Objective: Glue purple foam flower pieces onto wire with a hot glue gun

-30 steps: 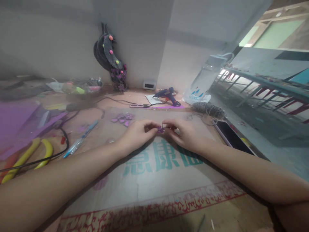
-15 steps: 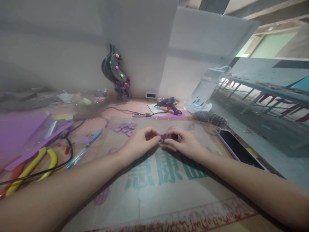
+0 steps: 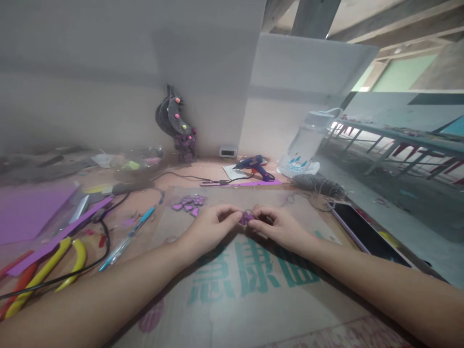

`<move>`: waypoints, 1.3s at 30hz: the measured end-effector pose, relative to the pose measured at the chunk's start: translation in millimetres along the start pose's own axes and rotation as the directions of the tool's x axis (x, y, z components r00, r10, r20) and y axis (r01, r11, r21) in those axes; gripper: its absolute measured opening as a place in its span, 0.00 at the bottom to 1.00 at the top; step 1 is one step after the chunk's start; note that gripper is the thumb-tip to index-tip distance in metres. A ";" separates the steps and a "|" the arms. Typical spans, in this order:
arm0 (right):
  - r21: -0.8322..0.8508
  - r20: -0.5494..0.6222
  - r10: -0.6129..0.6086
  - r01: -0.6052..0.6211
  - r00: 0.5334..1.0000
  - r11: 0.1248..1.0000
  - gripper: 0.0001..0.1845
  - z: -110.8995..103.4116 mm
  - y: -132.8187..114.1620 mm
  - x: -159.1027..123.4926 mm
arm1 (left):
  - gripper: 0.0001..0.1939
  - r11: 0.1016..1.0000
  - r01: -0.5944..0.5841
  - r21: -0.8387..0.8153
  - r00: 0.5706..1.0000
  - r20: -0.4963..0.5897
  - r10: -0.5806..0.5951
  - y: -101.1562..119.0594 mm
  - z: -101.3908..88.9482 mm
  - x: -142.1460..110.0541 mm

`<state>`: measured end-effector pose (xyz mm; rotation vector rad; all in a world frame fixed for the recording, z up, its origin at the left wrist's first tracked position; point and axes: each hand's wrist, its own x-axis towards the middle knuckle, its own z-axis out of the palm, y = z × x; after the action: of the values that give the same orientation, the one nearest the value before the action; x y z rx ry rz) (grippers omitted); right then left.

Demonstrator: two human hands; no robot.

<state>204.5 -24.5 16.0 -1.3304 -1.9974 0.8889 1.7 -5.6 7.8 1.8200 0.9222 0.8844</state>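
Note:
Between my two hands, just above the cardboard sheet (image 3: 261, 309) with green printed characters, is a small purple piece with a dark grey edge (image 3: 246, 218); its exact shape is too small to make out. My left hand (image 3: 216, 224) pinches its left side between thumb and fingers. On the opposite side, my right hand (image 3: 277, 226) grips it in the same way. Beyond my left hand lies a cluster of small purple hearts with grey outlines (image 3: 188, 205). A blue glue gun (image 3: 255, 166) rests farther back.
A clear water bottle (image 3: 304, 145) and a grey yarn bundle (image 3: 319, 186) stand back right, near a phone (image 3: 369, 234). At left are a blue pen (image 3: 136, 229), yellow-handled pliers (image 3: 47, 270), a black cord and purple sheets (image 3: 36, 212). A decorated grey crescent (image 3: 176, 121) leans on the wall.
The camera view has tilted, so everything sits lower in the picture. The purple piece has turned and shows more of its purple face; both hands still pinch it.

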 end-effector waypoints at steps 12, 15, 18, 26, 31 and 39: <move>-0.019 -0.006 -0.045 0.045 0.999 0.999 0.10 2.0 -0.7 -1.0 | 0.11 0.998 0.056 0.003 0.998 0.032 -0.056 5.4 0.0 -2.5; 0.038 -0.039 -0.016 0.017 0.999 0.999 0.10 2.5 -1.6 -2.3 | 0.11 0.999 0.047 0.017 0.999 -0.001 -0.047 4.5 0.0 -2.0; 0.047 -0.124 -0.002 0.008 0.992 0.999 0.11 1.8 -3.9 -5.3 | 0.11 0.998 0.059 0.034 0.997 -0.043 -0.058 3.0 0.2 -1.8; -0.023 -0.079 -0.068 0.066 0.995 0.998 0.10 3.3 -4.6 -9.1 | 0.12 0.998 0.067 0.019 0.997 -0.048 -0.066 3.2 0.8 -2.4; -0.082 -0.013 -0.097 0.096 0.995 0.992 0.13 2.3 -4.1 -7.7 | 0.12 0.998 0.058 0.000 0.998 -0.029 -0.058 1.3 1.2 -2.6; -0.104 -0.243 -0.158 0.136 0.957 0.985 0.17 -4.9 -1.8 -4.4 | 0.11 0.997 0.082 -0.013 0.997 0.005 -0.081 0.3 2.2 -2.5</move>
<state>208.7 -28.1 20.0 -1.2530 -1.9243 0.5422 2.5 -8.7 6.8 1.7601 0.9789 0.8335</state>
